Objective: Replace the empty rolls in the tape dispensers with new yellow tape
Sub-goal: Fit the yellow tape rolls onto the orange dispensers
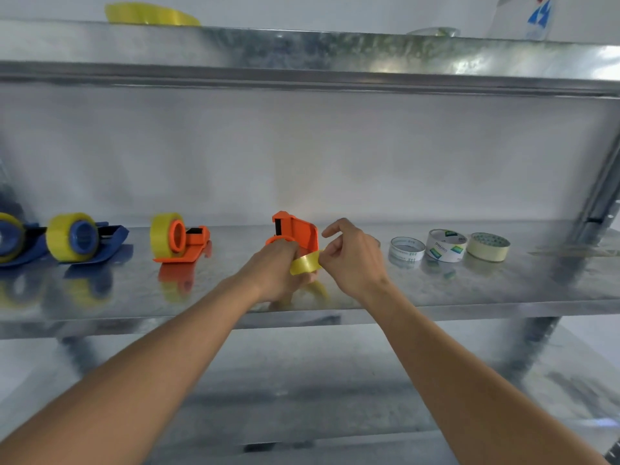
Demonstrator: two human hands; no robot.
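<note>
Fingers (323,258) of the right hand (352,260) are pinched together on the loose end of the yellow tape (303,265), while the left hand (275,270) is clamped around the roll and the lower part of the orange dispenser (295,231), held just above the shelf (436,297) near its front edge. The step in hand looks like threading the free end toward the cutter. To do it well, I would keep the roll steady with the left hand, pull the strip straight and flat so it does not fold onto itself, and lead it up over the orange body without letting the sticky side touch the thumb.

To the left on the shelf stand another orange dispenser (179,238) and a blue dispenser (80,238), both already loaded with yellow tape; a further blue one (13,238) is cut off at the left edge. To the right lie three spent or pale rolls (448,246), well apart from the hands. The shelf is shiny galvanised metal and mirrors what stands on it. An upper shelf (302,48) carries more yellow tape (151,15) at far left; a lower shelf shows below, blurred.
</note>
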